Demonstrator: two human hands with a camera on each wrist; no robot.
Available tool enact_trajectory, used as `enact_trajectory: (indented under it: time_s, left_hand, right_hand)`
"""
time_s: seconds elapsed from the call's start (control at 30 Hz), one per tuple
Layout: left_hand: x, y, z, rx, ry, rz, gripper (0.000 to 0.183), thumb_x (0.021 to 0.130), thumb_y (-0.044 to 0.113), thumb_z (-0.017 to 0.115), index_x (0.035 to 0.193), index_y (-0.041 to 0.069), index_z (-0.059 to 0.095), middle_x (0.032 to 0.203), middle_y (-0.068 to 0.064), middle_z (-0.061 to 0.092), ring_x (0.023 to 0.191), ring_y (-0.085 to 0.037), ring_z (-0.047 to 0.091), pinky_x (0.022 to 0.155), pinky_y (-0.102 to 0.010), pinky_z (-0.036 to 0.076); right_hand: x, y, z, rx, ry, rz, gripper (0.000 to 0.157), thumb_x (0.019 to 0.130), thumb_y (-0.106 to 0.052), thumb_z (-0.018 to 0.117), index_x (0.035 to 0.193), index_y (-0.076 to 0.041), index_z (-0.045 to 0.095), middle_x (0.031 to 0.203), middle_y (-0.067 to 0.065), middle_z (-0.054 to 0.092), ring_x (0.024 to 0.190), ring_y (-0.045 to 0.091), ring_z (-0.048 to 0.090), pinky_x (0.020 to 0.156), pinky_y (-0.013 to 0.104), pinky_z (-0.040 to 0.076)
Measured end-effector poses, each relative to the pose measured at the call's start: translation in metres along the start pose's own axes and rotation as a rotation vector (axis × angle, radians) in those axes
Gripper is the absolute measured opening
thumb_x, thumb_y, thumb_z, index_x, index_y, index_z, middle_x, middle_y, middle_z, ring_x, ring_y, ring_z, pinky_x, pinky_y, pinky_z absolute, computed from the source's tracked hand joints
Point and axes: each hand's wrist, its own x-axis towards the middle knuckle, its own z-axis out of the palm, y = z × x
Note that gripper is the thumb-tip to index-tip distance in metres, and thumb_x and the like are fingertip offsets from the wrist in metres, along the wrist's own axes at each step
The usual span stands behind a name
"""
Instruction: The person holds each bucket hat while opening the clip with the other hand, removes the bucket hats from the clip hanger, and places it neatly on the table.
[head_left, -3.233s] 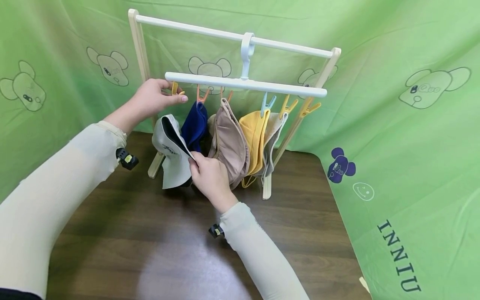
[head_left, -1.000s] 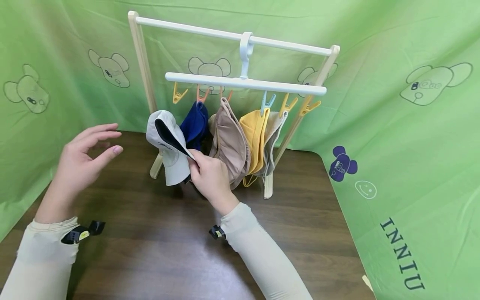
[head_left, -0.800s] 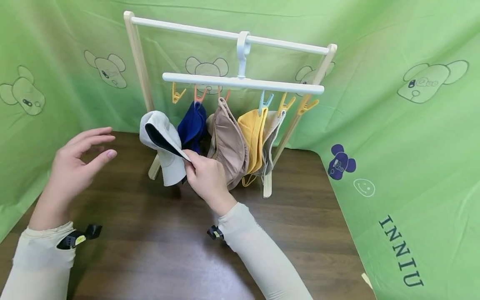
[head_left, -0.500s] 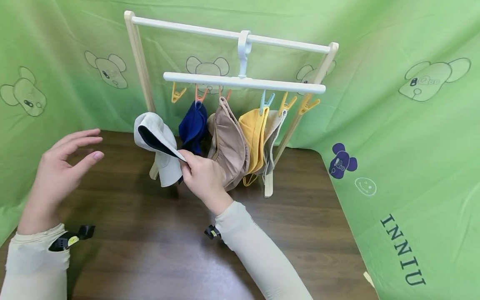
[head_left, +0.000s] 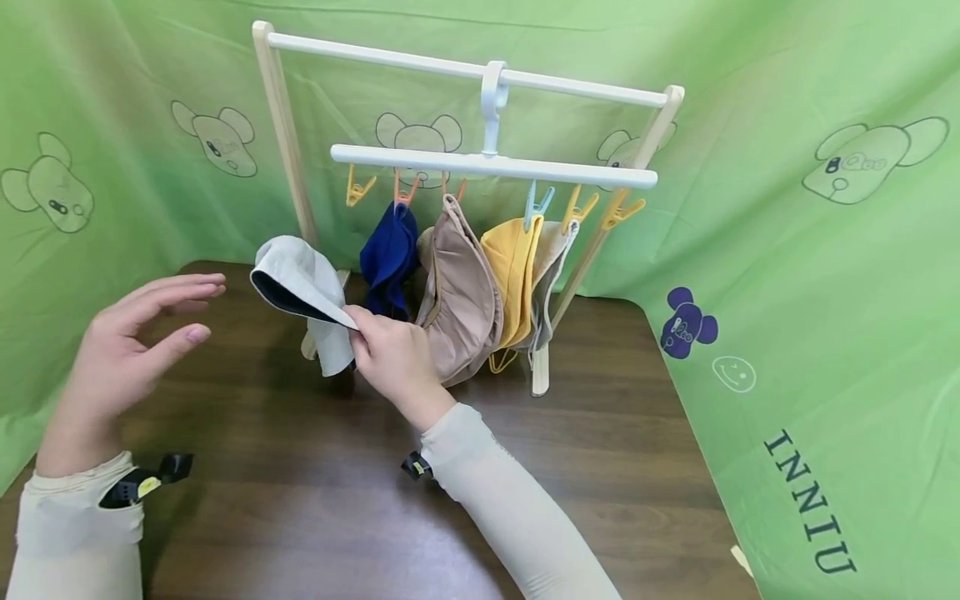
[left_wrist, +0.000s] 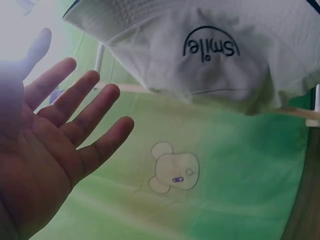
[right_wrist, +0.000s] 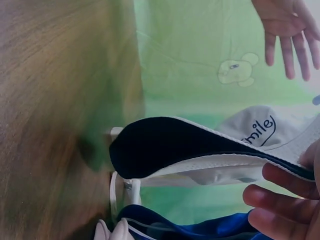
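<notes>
A white bucket hat (head_left: 296, 262) with a dark lining is pinched at its brim by my right hand (head_left: 397, 354), just in front of the rack's left side. The word "Smile" shows on its crown in the left wrist view, where the hat (left_wrist: 215, 70) appears upside down. Its dark inside faces the right wrist camera. My left hand (head_left: 142, 342) hovers at the left, fingers spread and holding nothing, apart from the hat. Above the hat, a yellow clothespin (head_left: 356, 194) hangs with nothing in it.
A white hanger bar (head_left: 450, 161) hooks onto a wooden rack. From its clothespins hang a blue hat (head_left: 386, 250), a beige-brown hat (head_left: 465, 292), a yellow hat (head_left: 506, 258) and a grey-white hat (head_left: 553, 258). Green printed cloth (head_left: 750, 233) encloses the brown floor (head_left: 600, 467).
My left hand has let go of the left yellow clothespin and drawn back to the lower left. My right hand has moved the white bucket hat leftward, and its opening has tilted downward.
</notes>
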Motion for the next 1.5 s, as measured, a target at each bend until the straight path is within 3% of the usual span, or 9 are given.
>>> enact_trajectory:
  time_s: [0.1,0.33,0.53,0.9,1.03,1.07,1.2,1.33,1.5]
  left_hand:
    - [0.0,-0.005,-0.006,-0.023,0.024,-0.035,0.034,0.09,-0.01,0.07,0.123,-0.013,0.066,0.133,-0.021,0.066,0.12,-0.01,0.064,0.105,-0.019,0.044]
    - [0.005,-0.006,-0.009,-0.349,0.089,-0.038,0.033,0.09,-0.016,0.066,0.121,-0.025,0.058,0.134,-0.026,0.064,0.123,-0.021,0.063,0.103,-0.022,0.048]
    - [0.0,0.003,-0.017,-0.326,0.13,-0.071,0.032,0.089,-0.018,0.066,0.119,-0.025,0.06,0.131,-0.02,0.068,0.121,-0.019,0.063,0.106,-0.021,0.045]
    - [-0.003,0.004,-0.032,-0.523,0.143,0.063,0.031,0.09,-0.015,0.067,0.115,-0.03,0.058,0.127,-0.024,0.069,0.123,-0.024,0.064,0.106,-0.022,0.045]
    - [-0.006,0.0,-0.034,-0.46,0.123,0.032,0.03,0.09,-0.015,0.066,0.116,-0.029,0.058,0.128,-0.022,0.069,0.126,-0.023,0.063,0.108,-0.022,0.043]
    - [-0.006,0.0,-0.035,-0.399,0.121,0.021,0.029,0.091,-0.014,0.066,0.116,-0.028,0.059,0.128,-0.019,0.07,0.126,-0.021,0.062,0.108,-0.021,0.043]
    - [-0.007,0.001,-0.037,-0.378,0.148,0.028,0.027,0.092,-0.013,0.066,0.114,-0.027,0.061,0.127,-0.016,0.071,0.125,-0.019,0.063,0.109,-0.021,0.043]
    - [-0.006,0.004,-0.038,-0.538,0.194,0.093,0.025,0.091,-0.014,0.066,0.111,-0.028,0.061,0.123,-0.019,0.072,0.121,-0.021,0.065,0.108,-0.022,0.044]
    - [-0.003,0.009,-0.037,-0.622,0.21,0.13,0.023,0.092,-0.014,0.064,0.111,-0.027,0.061,0.121,-0.021,0.072,0.118,-0.021,0.067,0.104,-0.021,0.045]
  right_hand:
    - [0.0,0.0,0.005,-0.049,0.007,-0.049,0.024,0.098,-0.016,0.061,0.119,-0.018,0.07,0.088,-0.006,0.076,0.066,0.011,0.07,0.049,0.03,0.052]
    - [0.002,-0.002,0.018,-0.204,0.06,-0.165,0.023,0.094,-0.018,0.063,0.115,-0.017,0.07,0.076,-0.005,0.07,0.061,0.011,0.067,0.048,0.028,0.05]
    - [0.002,-0.007,0.024,-0.257,0.047,-0.226,0.022,0.097,-0.022,0.06,0.117,-0.018,0.069,0.074,-0.007,0.067,0.06,0.011,0.065,0.047,0.026,0.047]
    - [0.011,-0.019,0.031,-0.323,0.08,-0.304,0.027,0.097,-0.017,0.052,0.117,-0.018,0.07,0.079,-0.006,0.069,0.059,0.012,0.064,0.045,0.027,0.046]
    - [0.014,-0.024,0.036,-0.357,0.119,-0.345,0.029,0.099,-0.012,0.05,0.119,-0.017,0.071,0.084,-0.006,0.071,0.06,0.01,0.064,0.046,0.025,0.046]
    - [0.014,-0.024,0.038,-0.362,0.119,-0.357,0.03,0.1,-0.012,0.049,0.12,-0.017,0.071,0.084,-0.007,0.071,0.061,0.01,0.064,0.047,0.025,0.047]
    - [0.012,-0.024,0.045,-0.383,0.062,-0.4,0.032,0.104,-0.01,0.047,0.123,-0.021,0.07,0.086,-0.008,0.071,0.064,0.01,0.066,0.049,0.025,0.049]
    - [0.005,-0.023,0.052,-0.391,-0.019,-0.453,0.036,0.106,-0.01,0.041,0.125,-0.024,0.069,0.085,-0.009,0.069,0.061,0.01,0.063,0.045,0.025,0.046]
    - [-0.001,-0.022,0.061,-0.383,-0.061,-0.509,0.038,0.105,-0.009,0.04,0.124,-0.026,0.069,0.082,-0.01,0.067,0.056,0.007,0.059,0.045,0.024,0.045]
